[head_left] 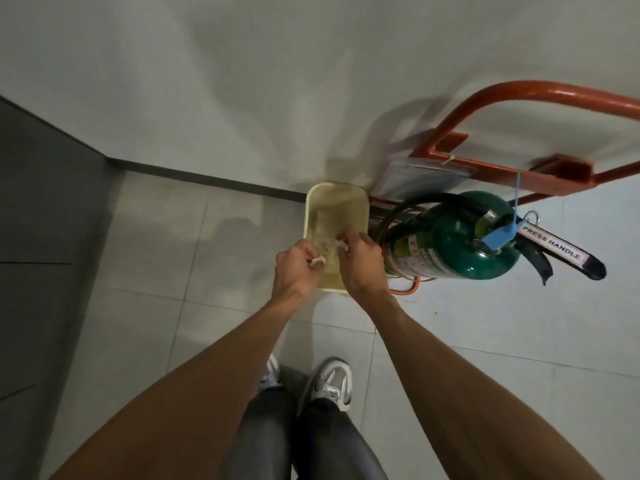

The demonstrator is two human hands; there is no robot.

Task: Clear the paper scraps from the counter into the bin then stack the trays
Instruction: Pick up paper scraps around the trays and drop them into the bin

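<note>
1. Head view, looking steeply down: a pale yellow rectangular plastic bin (pixel 339 202) is seen standing on the grey tiled floor (pixel 156 258), just above the frame's centre, with its far end against the white wall (pixel 242 81).
2. The left hand (pixel 294 268) is held over the bin's rim at seven o'clock, and its fingers are curled round a small white paper scrap (pixel 317 261).
3. The right hand (pixel 362 261) is held over the bin's rim at five o'clock. A second white paper scrap (pixel 341 244) is pinched between its thumb and fingertips, above the bin's opening.
4. The two hands are kept close together but apart.
5. Pale bits (pixel 325 242) are seen at the bottom of the bin. They are too blurred to be told apart.
6. At three o'clock of the bin, just beside it, a dark green metal fire extinguisher (pixel 460 244) is held in an orange-red tubular steel stand (pixel 519 95). A white label reading "PRESS HANDLE" (pixel 550 242) is fixed on its black lever, and a blue plastic tag (pixel 498 235) is hung at its neck.
7. At six o'clock of the frame, dark grey trousers (pixel 311 438) and a white and grey trainer (pixel 332 382) are seen between the bare forearms.
</note>
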